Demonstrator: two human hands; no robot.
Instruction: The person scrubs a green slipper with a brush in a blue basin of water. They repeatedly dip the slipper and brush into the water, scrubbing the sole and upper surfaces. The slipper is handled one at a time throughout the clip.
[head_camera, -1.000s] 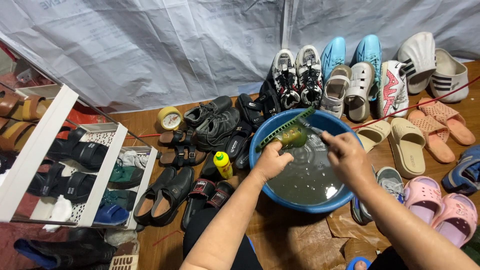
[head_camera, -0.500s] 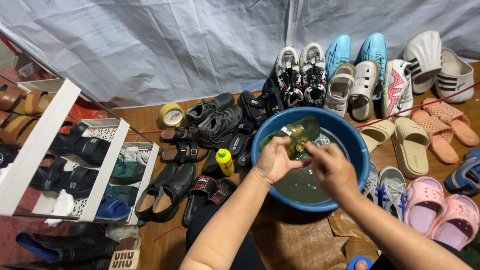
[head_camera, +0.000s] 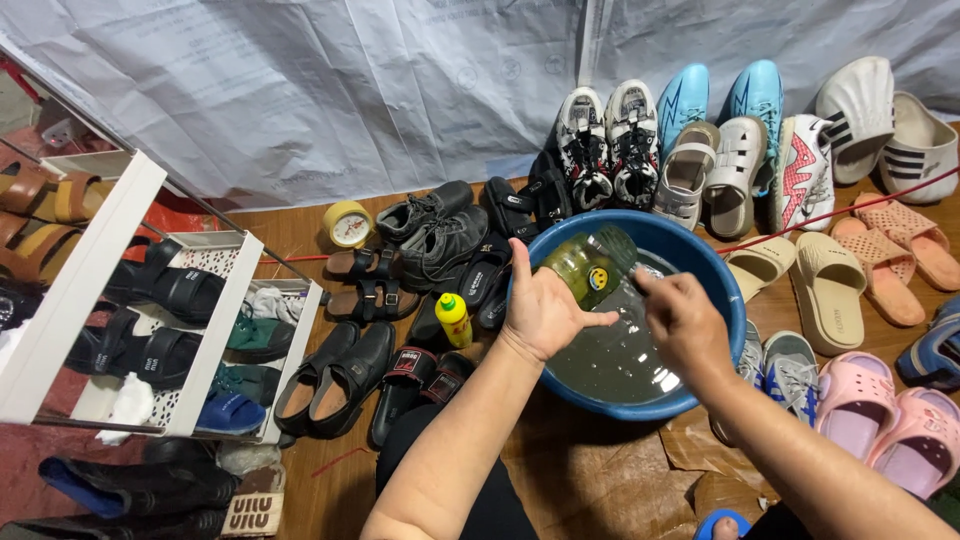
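The left hand (head_camera: 545, 310) grips a wet olive-green shoe (head_camera: 588, 268) over the blue basin (head_camera: 700, 262) of murky water. The right hand (head_camera: 683, 318) is clenched at its near end, contents hidden. Washing seems midway; many dry shoes (head_camera: 605, 140) wait on the far floor.

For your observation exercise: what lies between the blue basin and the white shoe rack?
In the head view, dark shoes and a small yellow bottle lie between the basin and the rack.

Wood floor (head_camera: 300, 235) carrying blue basin (head_camera: 700, 262) w/ murky water, shoes & sandals lying all round it, yellow bottle (head_camera: 454, 320) standing nearby, white rack (head_camera: 80, 290) sitting at left.
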